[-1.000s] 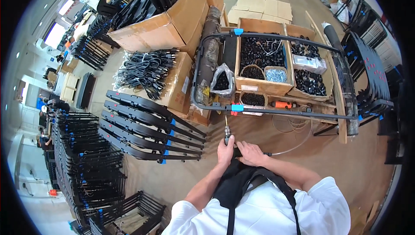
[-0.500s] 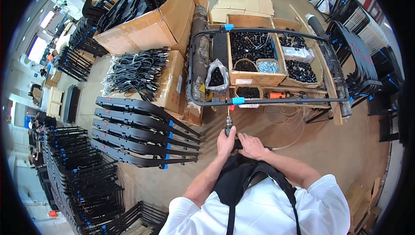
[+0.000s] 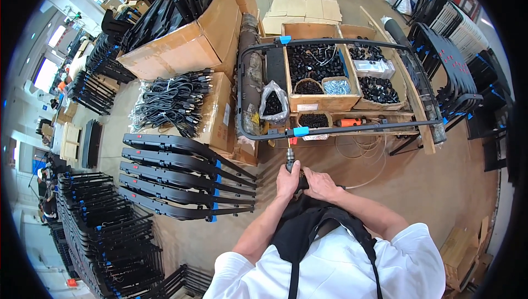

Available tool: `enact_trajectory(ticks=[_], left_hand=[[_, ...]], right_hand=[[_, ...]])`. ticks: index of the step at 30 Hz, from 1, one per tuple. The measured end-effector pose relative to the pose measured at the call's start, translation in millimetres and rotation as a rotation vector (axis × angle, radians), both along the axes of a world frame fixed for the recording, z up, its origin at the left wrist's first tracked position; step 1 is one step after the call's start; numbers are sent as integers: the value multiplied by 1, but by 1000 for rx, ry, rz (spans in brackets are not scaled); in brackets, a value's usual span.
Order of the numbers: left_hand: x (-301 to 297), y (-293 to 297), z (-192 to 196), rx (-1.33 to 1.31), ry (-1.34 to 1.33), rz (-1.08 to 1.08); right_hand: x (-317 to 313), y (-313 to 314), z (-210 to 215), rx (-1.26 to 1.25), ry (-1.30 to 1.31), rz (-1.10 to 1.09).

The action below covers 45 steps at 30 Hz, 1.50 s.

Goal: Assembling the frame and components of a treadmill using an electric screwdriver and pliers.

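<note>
Floor: brown, smooth workshop floor (image 3: 440,178); windows at 9 to 10 o'clock.

Frame: black tubular frame (image 3: 330,128) with blue tape marks, lying across open cardboard boxes (image 3: 322,101) at 12 to 1 o'clock; the boxes hold small black parts, and 1 tray holds bright metal screws (image 3: 336,86).

Cartons: large brown carton (image 3: 181,51) at 11 o'clock, packed with black panels; a lower carton under a heap of black cables (image 3: 173,101).

Stacks: flat black panels (image 3: 181,178) at 9 o'clock, blue clips on their ends.

Tool: powered screwdriver (image 3: 291,164), just below centre, tip pointing up toward the frame's near rail.

Left hand (image 3: 287,180): fingers wrapped around the tool body.

Right hand (image 3: 320,184): fingers curled together against the tool's rear.
</note>
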<state>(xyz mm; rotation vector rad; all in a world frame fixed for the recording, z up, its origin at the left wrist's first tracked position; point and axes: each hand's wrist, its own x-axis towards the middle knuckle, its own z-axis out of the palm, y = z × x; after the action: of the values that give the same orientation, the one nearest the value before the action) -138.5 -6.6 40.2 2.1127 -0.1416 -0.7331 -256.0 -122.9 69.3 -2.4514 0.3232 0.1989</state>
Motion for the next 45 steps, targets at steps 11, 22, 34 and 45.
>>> enact_trajectory(ticks=[11,22,34,45], left_hand=[[8,-10,-15,25,-53,-5],[8,-11,-5,60,-52,-8],[-1,-2,-10,40,-34,2],[-27,6,-12,-68,3,47]], right_hand=[[7,-10,-4,8,-24,3],[7,-10,0,38,-66,97],[1,-5,-2,68,-36,124],[-21,-1,-15,21,-69,144]])
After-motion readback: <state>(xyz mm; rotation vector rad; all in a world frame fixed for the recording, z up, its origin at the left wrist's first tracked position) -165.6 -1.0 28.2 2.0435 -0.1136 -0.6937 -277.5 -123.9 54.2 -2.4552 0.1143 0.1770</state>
